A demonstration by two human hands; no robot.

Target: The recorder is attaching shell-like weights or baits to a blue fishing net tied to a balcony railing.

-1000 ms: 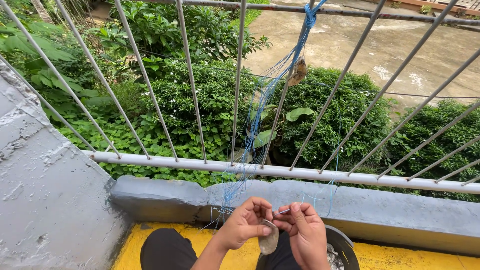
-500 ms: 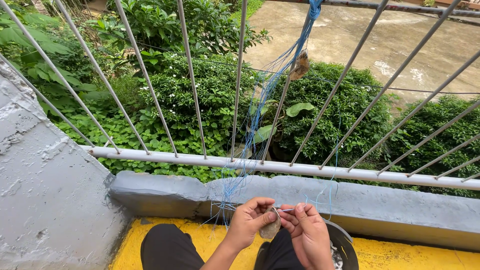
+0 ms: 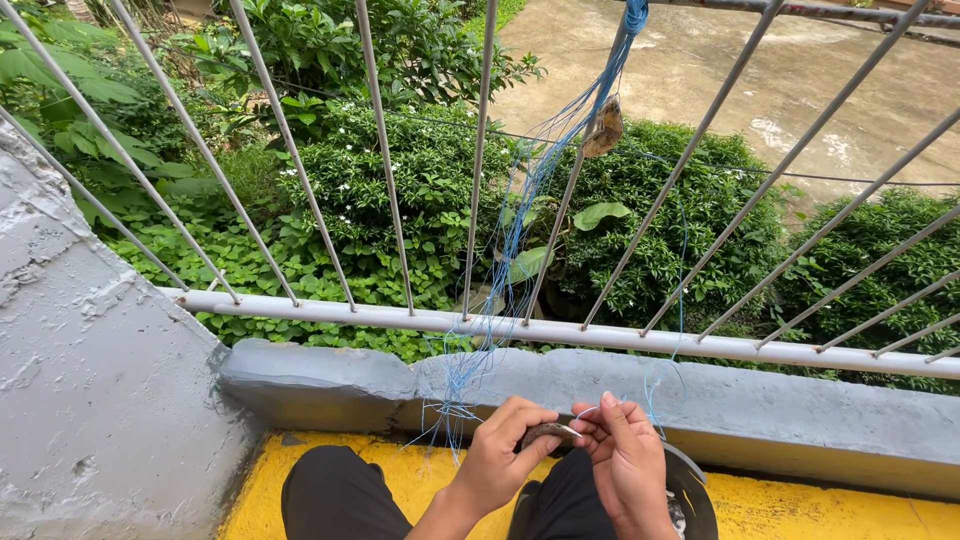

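My left hand (image 3: 505, 450) pinches a small flat brownish piece (image 3: 548, 432), a shell or stone, just below the grey ledge. My right hand (image 3: 625, 458) meets it from the right, its fingers on a thin blue thread (image 3: 655, 385) at the piece's end. A bundle of blue threads (image 3: 520, 220) hangs from a knot high on the white railing bars (image 3: 480, 150) down to my hands. Another brown shell-like piece (image 3: 604, 127) dangles among the threads near the top.
A white horizontal rail (image 3: 330, 312) runs above a grey concrete ledge (image 3: 330, 375). A rough grey wall (image 3: 90, 400) stands on the left. The floor (image 3: 400, 480) is yellow. A round metal dish (image 3: 690, 490) lies under my right hand. Bushes and pavement lie beyond.
The view has tilted slightly up. Both hands stayed together at the ledge, turning the small brown piece from upright to nearly flat while working the thread.
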